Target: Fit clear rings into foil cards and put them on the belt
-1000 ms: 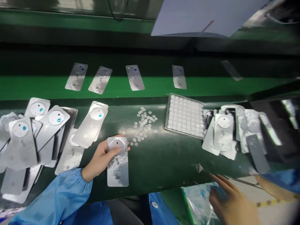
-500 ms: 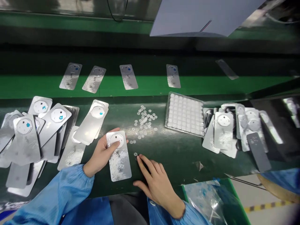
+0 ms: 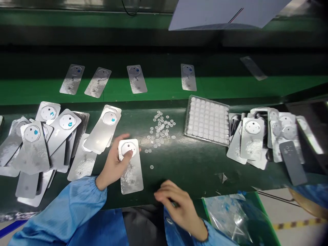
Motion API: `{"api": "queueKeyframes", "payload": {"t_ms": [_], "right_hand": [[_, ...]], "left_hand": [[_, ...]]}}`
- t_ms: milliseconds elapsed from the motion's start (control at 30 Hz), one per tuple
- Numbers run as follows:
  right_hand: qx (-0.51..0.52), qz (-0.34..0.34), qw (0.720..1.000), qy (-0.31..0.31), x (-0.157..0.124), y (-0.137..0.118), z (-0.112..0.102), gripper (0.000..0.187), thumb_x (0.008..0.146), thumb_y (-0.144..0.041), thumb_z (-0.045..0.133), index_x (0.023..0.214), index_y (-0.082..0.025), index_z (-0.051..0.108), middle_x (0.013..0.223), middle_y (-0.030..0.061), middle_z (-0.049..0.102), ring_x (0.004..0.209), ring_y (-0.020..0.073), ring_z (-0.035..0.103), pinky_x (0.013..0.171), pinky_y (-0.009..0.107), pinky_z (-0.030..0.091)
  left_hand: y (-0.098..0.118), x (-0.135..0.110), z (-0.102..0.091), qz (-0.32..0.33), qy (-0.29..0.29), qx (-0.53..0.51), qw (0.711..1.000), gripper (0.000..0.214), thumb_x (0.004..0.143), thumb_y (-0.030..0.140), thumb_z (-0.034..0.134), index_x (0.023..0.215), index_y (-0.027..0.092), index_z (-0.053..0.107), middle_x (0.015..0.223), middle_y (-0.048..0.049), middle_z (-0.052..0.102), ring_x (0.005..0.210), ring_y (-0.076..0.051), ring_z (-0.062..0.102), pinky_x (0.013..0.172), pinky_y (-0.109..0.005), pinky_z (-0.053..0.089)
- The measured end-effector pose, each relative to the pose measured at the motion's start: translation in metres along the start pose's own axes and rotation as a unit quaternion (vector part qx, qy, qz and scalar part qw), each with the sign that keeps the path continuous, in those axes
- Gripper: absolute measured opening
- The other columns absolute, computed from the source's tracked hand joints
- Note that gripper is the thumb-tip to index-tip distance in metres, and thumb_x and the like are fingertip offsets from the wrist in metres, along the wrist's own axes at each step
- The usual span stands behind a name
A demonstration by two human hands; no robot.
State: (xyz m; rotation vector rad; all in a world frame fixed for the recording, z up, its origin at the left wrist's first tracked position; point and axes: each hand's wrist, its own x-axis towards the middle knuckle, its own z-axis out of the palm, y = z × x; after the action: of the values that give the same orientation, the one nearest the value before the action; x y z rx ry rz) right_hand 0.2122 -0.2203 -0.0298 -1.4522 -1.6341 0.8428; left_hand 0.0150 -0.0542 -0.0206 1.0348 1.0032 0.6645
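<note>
In the head view, the left hand (image 3: 116, 164) is gripping a silver back plate (image 3: 130, 167) that is lying flat on the dark green bench (image 3: 189, 164), the thumb pressing on the round ring at the plate's top end while the rest of the plate is stretching toward the person below the fingers. The right hand (image 3: 176, 205) is hovering low over the near edge of the bench, blurred, fingers curled loosely with nothing visibly between them, so it is grasping nothing that can be made out. A single small clear disc (image 3: 151, 167) is lying on the bench between the plate and the right hand, touching neither. Farther back, a scatter of the same loose discs (image 3: 161, 128) is lying just beside a clear compartment tray (image 3: 207, 121), whose grid of small cells is holding pale round pieces. A fanned pile of plates (image 3: 48, 136) is lying at the left, another pile of plates (image 3: 266, 136) at the right, and four single plates (image 3: 134, 78) are sitting in a row on the bright green belt (image 3: 164, 90) behind. No writing is legible anywhere.
</note>
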Motion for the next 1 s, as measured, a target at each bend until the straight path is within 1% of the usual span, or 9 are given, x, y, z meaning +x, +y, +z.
{"api": "queueKeyframes", "payload": {"t_ms": [67, 167, 233, 333, 400, 467, 633, 800, 1000], "right_hand": [[0.064, 0.112, 0.992, 0.001, 0.033, -0.011, -0.007, 0.025, 0.102, -0.033, 0.063, 0.082, -0.023, 0.074, 0.074, 0.0034, 0.074, 0.066, 0.0184, 0.065, 0.061, 0.031, 0.051], [0.114, 0.198, 0.970, -0.082, 0.079, -0.023, -0.021, 0.035, 0.098, -0.050, 0.066, 0.080, -0.021, 0.075, 0.073, 0.0024, 0.073, 0.061, 0.0163, 0.061, 0.056, 0.028, 0.046], [0.136, 0.213, 0.958, -0.137, 0.099, -0.027, -0.029, 0.040, 0.095, -0.056, 0.067, 0.080, -0.021, 0.075, 0.071, 0.0013, 0.072, 0.060, 0.0149, 0.059, 0.055, 0.027, 0.044], [0.129, 0.215, 0.952, -0.175, 0.112, -0.030, -0.036, 0.041, 0.094, -0.057, 0.068, 0.079, -0.020, 0.074, 0.070, 0.0004, 0.069, 0.061, 0.0139, 0.057, 0.056, 0.026, 0.041], [0.126, 0.218, 0.950, -0.183, 0.114, -0.032, -0.037, 0.041, 0.094, -0.057, 0.069, 0.080, -0.020, 0.074, 0.071, 0.0007, 0.070, 0.063, 0.0141, 0.057, 0.057, 0.026, 0.041], [0.145, 0.227, 0.947, -0.176, 0.114, -0.032, -0.034, 0.041, 0.092, -0.058, 0.071, 0.079, -0.020, 0.074, 0.070, 0.0007, 0.069, 0.061, 0.0135, 0.055, 0.056, 0.025, 0.041], [0.250, 0.266, 0.925, -0.102, 0.107, -0.033, -0.020, 0.042, 0.086, -0.059, 0.078, 0.077, -0.017, 0.073, 0.068, 0.0001, 0.065, 0.052, 0.0092, 0.044, 0.047, 0.024, 0.034], [0.261, 0.264, 0.926, -0.067, 0.101, -0.034, -0.013, 0.039, 0.088, -0.055, 0.077, 0.083, -0.017, 0.073, 0.065, -0.0017, 0.059, 0.053, 0.0095, 0.043, 0.048, 0.023, 0.035], [0.075, 0.207, 0.974, -0.063, 0.102, -0.039, -0.011, 0.033, 0.101, -0.046, 0.060, 0.087, -0.019, 0.073, 0.071, 0.0010, 0.064, 0.062, 0.0143, 0.055, 0.055, 0.025, 0.041]], "left_hand": [[0.000, -0.004, 0.000, 0.045, -0.028, 0.121, 0.991, 0.029, 0.095, 0.035, 0.069, 0.119, 0.023, 0.078, 0.113, -0.0093, 0.079, 0.080, -0.023, 0.075, 0.071, -0.032, 0.059], [-0.001, -0.008, 0.000, 0.095, -0.098, 0.192, 0.972, 0.024, 0.094, 0.035, 0.071, 0.113, 0.027, 0.083, 0.107, -0.0081, 0.082, 0.061, -0.019, 0.070, 0.056, -0.031, 0.055], [-0.001, -0.009, 0.000, 0.135, -0.127, 0.180, 0.966, 0.026, 0.091, 0.031, 0.075, 0.116, 0.030, 0.082, 0.111, -0.0073, 0.081, 0.076, -0.024, 0.076, 0.066, -0.034, 0.060], [0.000, -0.009, -0.001, 0.179, -0.151, 0.153, 0.960, 0.025, 0.089, 0.026, 0.078, 0.112, 0.032, 0.083, 0.110, -0.0053, 0.081, 0.102, -0.029, 0.078, 0.089, -0.039, 0.062], [0.000, -0.007, -0.001, 0.194, -0.146, 0.147, 0.959, 0.024, 0.088, 0.024, 0.079, 0.110, 0.032, 0.083, 0.108, -0.0039, 0.082, 0.103, -0.028, 0.078, 0.092, -0.037, 0.063], [-0.003, -0.006, 0.000, 0.224, -0.111, 0.144, 0.957, 0.022, 0.088, 0.022, 0.080, 0.106, 0.032, 0.084, 0.104, -0.0021, 0.082, 0.096, -0.025, 0.080, 0.086, -0.034, 0.065], [-0.009, -0.005, 0.004, 0.314, -0.040, 0.126, 0.940, 0.025, 0.081, 0.014, 0.085, 0.102, 0.027, 0.085, 0.095, -0.0006, 0.084, 0.079, -0.019, 0.080, 0.072, -0.026, 0.067], [-0.006, -0.007, 0.006, 0.300, -0.026, 0.115, 0.946, 0.022, 0.078, 0.012, 0.087, 0.096, 0.024, 0.085, 0.089, -0.0007, 0.083, 0.074, -0.017, 0.079, 0.064, -0.022, 0.065], [-0.010, -0.010, 0.005, 0.201, -0.035, 0.107, 0.973, 0.035, 0.081, 0.016, 0.082, 0.116, 0.022, 0.078, 0.106, -0.0044, 0.081, 0.092, -0.020, 0.078, 0.081, -0.026, 0.066]]}}
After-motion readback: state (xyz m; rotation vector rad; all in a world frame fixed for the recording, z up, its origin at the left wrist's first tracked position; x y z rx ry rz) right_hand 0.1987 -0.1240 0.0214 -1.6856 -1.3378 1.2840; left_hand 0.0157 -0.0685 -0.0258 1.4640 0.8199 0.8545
